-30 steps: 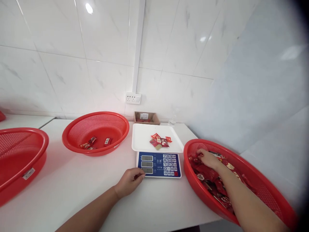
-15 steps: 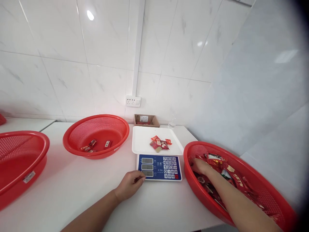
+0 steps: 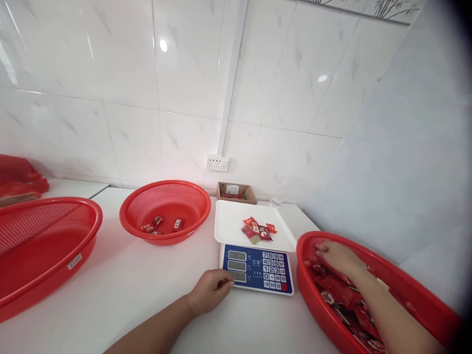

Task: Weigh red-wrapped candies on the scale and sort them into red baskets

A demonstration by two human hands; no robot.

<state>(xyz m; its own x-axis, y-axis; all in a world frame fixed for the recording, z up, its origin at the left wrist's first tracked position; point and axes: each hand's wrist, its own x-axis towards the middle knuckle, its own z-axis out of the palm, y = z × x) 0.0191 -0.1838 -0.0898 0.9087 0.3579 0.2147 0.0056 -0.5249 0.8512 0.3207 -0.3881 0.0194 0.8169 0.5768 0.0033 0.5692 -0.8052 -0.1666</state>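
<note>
My left hand (image 3: 211, 291) rests at the lower left corner of the digital scale (image 3: 257, 268), its fingers curled together with nothing visible in them. On the white weighing tray (image 3: 230, 221) lies a small pile of red, pink and dark wrapped snack packets (image 3: 258, 229). My right hand (image 3: 341, 257) is inside the red basket (image 3: 306, 275) on the right, over many red snack packets (image 3: 344, 295). Its fingers are bent together near the far left wall; whatever is between them cannot be made out.
A second red basket (image 3: 129, 223) holds several packets (image 3: 178, 224). Another red basket (image 3: 94, 236) stands at the left edge. Behind the scale are a small cardboard box (image 3: 236, 192) and a clear plastic item (image 3: 276, 197). A wall socket (image 3: 218, 162) is above.
My right hand has lifted a little and shifted within the right basket, uncovering more packets. My left hand stays at the scale's corner. The view has turned slightly left.
</note>
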